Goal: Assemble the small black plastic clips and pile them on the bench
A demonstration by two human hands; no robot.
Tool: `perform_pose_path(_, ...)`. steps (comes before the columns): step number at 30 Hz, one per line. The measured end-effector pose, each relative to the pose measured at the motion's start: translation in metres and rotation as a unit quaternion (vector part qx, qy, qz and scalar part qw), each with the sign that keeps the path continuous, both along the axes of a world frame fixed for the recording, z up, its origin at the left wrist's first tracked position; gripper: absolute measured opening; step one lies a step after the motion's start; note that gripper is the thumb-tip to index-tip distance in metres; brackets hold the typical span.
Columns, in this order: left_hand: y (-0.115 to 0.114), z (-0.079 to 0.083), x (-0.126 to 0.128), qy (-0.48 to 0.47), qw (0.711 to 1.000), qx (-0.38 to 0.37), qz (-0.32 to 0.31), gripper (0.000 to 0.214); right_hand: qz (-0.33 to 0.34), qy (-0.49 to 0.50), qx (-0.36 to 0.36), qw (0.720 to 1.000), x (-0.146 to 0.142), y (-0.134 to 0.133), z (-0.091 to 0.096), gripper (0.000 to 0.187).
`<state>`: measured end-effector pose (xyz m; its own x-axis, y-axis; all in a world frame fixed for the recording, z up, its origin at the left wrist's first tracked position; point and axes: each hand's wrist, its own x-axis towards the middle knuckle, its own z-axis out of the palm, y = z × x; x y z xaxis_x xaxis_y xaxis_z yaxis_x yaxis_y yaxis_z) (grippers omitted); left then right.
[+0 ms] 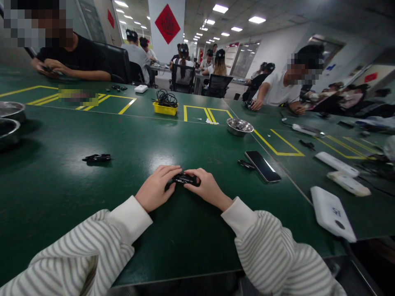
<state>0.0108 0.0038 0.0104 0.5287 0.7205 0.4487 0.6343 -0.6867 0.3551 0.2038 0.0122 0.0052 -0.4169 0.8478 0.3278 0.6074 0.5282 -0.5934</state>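
Both of my hands rest on the green table close in front of me and grip one small black clip-like part between them. My left hand curls its fingers over the part's left end. My right hand pinches its right end. Striped sleeves cover both forearms. A second black part lies to the left on the table. A smaller black piece lies to the right, beside a dark phone.
A steel bowl stands beyond the phone and two more bowls at the far left. A yellow tray holds black cables. White devices lie at the right edge. Other people sit around the tables.
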Motion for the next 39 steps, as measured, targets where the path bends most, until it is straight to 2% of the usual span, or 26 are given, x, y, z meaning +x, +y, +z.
perform_pose_path(4,0.008,-0.002,-0.007,-0.037,0.995,-0.087,0.03,0.035,0.015,0.069,-0.08,0.994,0.001,-0.002,0.0,0.04)
perform_pose_path(7,0.011,-0.003,-0.006,-0.07,0.99,-0.117,0.042,0.034,0.038,0.121,-0.107,0.986,-0.002,-0.002,-0.002,0.042)
perform_pose_path(11,0.012,-0.001,-0.001,-0.1,0.988,-0.108,0.051,0.033,0.016,0.106,-0.09,0.99,-0.007,0.0,-0.003,0.038)
perform_pose_path(18,0.018,-0.001,0.005,-0.134,0.987,-0.087,0.009,0.034,0.009,0.103,-0.079,0.992,-0.009,0.003,-0.007,0.04)
perform_pose_path(24,0.018,0.0,0.008,-0.14,0.99,-0.032,0.009,0.029,-0.015,0.122,-0.079,0.989,-0.008,0.002,-0.004,0.041)
perform_pose_path(28,0.018,0.0,0.008,-0.132,0.991,-0.009,0.018,0.029,-0.06,0.145,-0.066,0.985,-0.002,0.004,0.0,0.031)
perform_pose_path(33,0.017,-0.002,0.01,-0.098,0.994,-0.039,0.006,0.03,-0.07,0.088,-0.044,0.993,0.003,0.005,0.001,0.022)
perform_pose_path(37,0.015,-0.001,0.007,-0.109,0.994,-0.03,0.013,0.031,-0.043,0.007,0.0,0.999,0.005,0.001,0.006,0.02)
perform_pose_path(39,0.013,0.002,0.002,-0.115,0.993,-0.028,0.021,0.032,-0.027,-0.029,-0.001,0.999,0.006,-0.002,0.009,0.024)
